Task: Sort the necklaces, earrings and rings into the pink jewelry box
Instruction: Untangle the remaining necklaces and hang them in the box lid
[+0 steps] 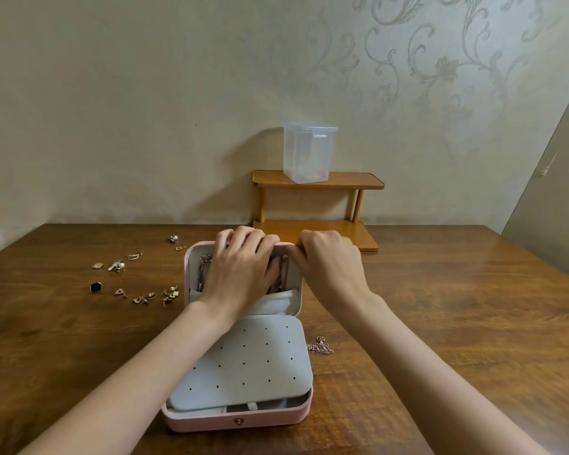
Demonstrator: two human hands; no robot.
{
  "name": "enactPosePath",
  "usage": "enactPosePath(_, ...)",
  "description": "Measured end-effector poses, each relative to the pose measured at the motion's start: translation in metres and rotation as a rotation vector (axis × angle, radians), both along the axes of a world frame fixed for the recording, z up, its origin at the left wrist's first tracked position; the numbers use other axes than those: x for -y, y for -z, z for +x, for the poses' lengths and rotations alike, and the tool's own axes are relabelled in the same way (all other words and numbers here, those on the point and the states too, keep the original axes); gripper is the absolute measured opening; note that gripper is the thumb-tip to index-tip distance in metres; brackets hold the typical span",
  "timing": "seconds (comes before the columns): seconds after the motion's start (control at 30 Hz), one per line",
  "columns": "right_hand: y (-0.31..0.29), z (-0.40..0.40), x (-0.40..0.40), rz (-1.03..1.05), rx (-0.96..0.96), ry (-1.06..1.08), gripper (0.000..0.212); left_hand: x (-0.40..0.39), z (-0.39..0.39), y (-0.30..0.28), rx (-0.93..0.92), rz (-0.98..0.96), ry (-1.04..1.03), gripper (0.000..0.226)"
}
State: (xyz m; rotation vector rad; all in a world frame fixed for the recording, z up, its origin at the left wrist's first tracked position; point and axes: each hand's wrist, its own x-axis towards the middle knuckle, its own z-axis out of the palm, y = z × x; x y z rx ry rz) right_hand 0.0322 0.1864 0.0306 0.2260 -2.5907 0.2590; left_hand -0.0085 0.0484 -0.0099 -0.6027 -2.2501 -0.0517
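The pink jewelry box (237,418) lies open in front of me on the wooden table (440,323), its grey perforated earring panel (243,362) facing up. Necklace chains (204,270) hang inside the raised lid (188,267). My left hand (240,270) lies over the lid's inside, fingers curled at its top edge, and what they hold is hidden. My right hand (326,257) pinches something small at the lid's top right. Several gold earrings and rings (145,297) lie scattered left of the box, with a black square earring (96,287) among them. A rose-gold chain (322,346) lies right of the box.
A small two-tier wooden shelf (319,182) stands against the wall behind the box. A clear plastic container (309,152) sits on its top tier. A pearl earring (173,238) lies at the far left of the scattered pieces.
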Motion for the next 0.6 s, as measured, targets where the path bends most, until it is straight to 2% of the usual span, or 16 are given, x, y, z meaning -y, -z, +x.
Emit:
enactPosePath(0.1, -0.005, 0.000, -0.001, 0.001, 0.031, 0.040, 0.028, 0.001, 0.001, -0.004, 0.065, 0.003, 0.000, 0.035)
enactPosePath(0.23, -0.005, 0.002, -0.001, -0.001, 0.068, 0.069, 0.025, 0.001, -0.001, -0.005, 0.075, 0.082, 0.038, 0.015)
enactPosePath(0.47, -0.011, 0.002, -0.021, -0.076, 0.294, 0.077, 0.020, -0.003, -0.004, -0.017, 0.268, 0.110, 0.026, 0.027)
enactPosePath(0.6, -0.016, 0.004, -0.020, -0.327, 0.373, -0.044, 0.014, -0.002, -0.004, -0.019, 0.304, 0.118, 0.037, 0.027)
